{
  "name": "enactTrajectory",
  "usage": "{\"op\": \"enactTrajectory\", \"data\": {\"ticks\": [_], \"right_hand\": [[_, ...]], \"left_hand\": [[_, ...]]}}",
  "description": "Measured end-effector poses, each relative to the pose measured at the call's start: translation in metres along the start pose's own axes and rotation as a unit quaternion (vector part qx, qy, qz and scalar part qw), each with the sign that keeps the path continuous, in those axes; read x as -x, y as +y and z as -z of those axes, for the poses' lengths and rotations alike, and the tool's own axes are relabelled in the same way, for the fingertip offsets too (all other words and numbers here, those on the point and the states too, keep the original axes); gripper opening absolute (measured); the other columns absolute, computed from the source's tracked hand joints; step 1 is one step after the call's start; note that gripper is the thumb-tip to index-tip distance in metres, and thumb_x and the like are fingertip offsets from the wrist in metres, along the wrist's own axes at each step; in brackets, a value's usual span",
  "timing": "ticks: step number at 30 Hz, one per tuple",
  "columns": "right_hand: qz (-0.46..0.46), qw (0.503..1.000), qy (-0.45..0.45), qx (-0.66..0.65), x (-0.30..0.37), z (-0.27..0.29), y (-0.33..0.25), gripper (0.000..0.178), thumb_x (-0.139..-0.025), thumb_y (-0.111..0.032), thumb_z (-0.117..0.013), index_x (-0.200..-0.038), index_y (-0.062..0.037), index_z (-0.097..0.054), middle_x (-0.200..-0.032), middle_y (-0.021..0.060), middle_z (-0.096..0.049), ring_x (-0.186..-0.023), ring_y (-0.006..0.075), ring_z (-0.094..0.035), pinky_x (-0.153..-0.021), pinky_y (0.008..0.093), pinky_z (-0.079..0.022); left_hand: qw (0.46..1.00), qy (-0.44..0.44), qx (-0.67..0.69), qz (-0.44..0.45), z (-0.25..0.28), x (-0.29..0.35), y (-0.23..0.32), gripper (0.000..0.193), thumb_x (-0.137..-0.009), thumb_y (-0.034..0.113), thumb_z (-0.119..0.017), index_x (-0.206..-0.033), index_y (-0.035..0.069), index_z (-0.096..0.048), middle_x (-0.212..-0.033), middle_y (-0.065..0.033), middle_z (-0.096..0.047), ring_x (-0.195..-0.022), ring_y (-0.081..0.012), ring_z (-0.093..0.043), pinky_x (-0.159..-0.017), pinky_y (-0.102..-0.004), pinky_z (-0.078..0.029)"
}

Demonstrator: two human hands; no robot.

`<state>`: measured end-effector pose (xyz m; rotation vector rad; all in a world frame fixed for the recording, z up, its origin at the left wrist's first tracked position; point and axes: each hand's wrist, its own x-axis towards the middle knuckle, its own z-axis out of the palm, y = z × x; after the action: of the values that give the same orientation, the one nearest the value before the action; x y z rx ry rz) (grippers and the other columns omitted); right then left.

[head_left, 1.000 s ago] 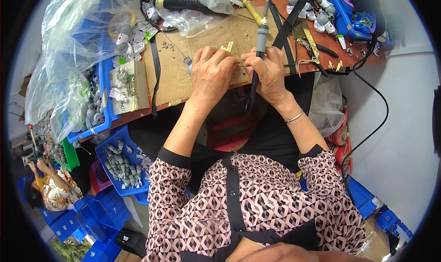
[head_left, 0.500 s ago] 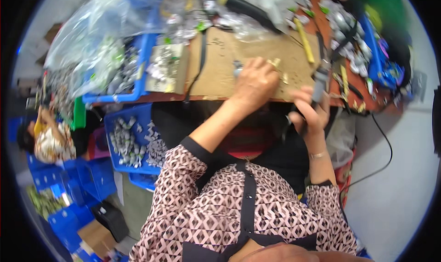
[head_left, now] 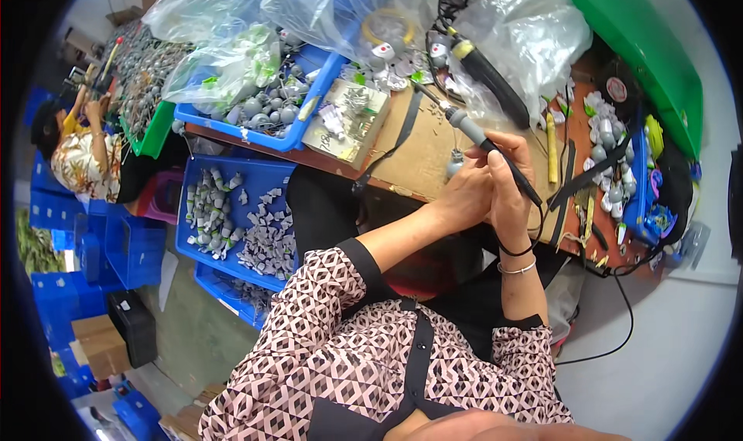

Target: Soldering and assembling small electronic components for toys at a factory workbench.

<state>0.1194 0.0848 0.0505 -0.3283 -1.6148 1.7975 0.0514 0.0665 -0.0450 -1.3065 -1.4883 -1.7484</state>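
Note:
My right hand (head_left: 511,182) is closed around a soldering iron (head_left: 472,129) with a grey and black handle. Its metal tip points to the far left, over the worktop. Just below, my left hand (head_left: 466,197) has its fingers curled, and a small grey ball-shaped part (head_left: 454,165) with thin wires sticks out beside them. The two hands are close together, overlapping in view. Beneath them lies a brown cardboard sheet (head_left: 418,158) at the table's near edge. How my left fingertips grip the part is partly hidden.
To the left, a blue tray (head_left: 232,134) holds grey balls, beside a small box (head_left: 371,135) of thin metal pieces. Lower down, another blue tray (head_left: 236,236) holds white parts. A black-handled tool (head_left: 491,81) and yellow stick (head_left: 552,151) lie ahead. Another person (head_left: 89,147) sits far left.
The view has turned and shifted. My right hand has come in beside my left, and the soldering iron has swung from pointing away to pointing far left.

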Motion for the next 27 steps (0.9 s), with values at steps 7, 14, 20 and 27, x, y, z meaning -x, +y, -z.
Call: {"op": "enactTrajectory", "data": {"ticks": [7,14,20,27], "right_hand": [[-0.03,0.998,-0.027,0.052,-0.006,-0.006,-0.006,0.029,-0.098,-0.011,-0.058,-0.124,0.0007,-0.061,-0.112,0.0128,-0.069,-0.104,0.0159,-0.062,-0.098,0.0306,-0.045],[0.1,0.971,-0.103,0.194,-0.02,-0.001,0.001,0.024,-0.093,-0.003,-0.061,-0.115,0.0014,-0.067,-0.114,0.0119,-0.066,-0.108,0.0194,-0.061,-0.097,0.0306,-0.046],[0.153,0.944,-0.114,0.271,-0.028,-0.009,-0.003,0.024,-0.091,-0.004,-0.064,-0.114,0.0006,-0.068,-0.108,0.011,-0.066,-0.104,0.0192,-0.062,-0.092,0.0305,-0.048],[0.072,0.963,-0.061,0.254,-0.032,-0.022,0.001,0.027,-0.089,-0.009,-0.069,-0.114,-0.0013,-0.067,-0.097,0.0112,-0.067,-0.087,0.0209,-0.065,-0.079,0.0324,-0.051]], "left_hand": [[0.931,-0.351,-0.1,0.013,0.026,0.035,-0.017,0.033,-0.108,0.016,-0.047,-0.138,0.006,-0.039,-0.133,-0.0087,-0.046,-0.126,-0.0239,-0.044,-0.108,-0.0382,-0.034],[0.95,-0.254,0.1,0.153,0.027,-0.021,0.019,0.018,-0.092,0.011,-0.061,-0.109,0.008,-0.056,-0.098,-0.0047,-0.057,-0.094,-0.0226,-0.058,-0.086,-0.0378,-0.046],[0.962,-0.231,0.044,0.136,0.016,-0.007,0.014,0.014,-0.094,0.01,-0.059,-0.104,0.01,-0.05,-0.091,0.0003,-0.049,-0.085,-0.0152,-0.052,-0.077,-0.0347,-0.045],[0.953,-0.246,0.079,0.159,0.014,-0.002,0.013,0.014,-0.094,0.009,-0.058,-0.102,0.01,-0.047,-0.09,0.0012,-0.046,-0.084,-0.0133,-0.05,-0.076,-0.0341,-0.043]]}}
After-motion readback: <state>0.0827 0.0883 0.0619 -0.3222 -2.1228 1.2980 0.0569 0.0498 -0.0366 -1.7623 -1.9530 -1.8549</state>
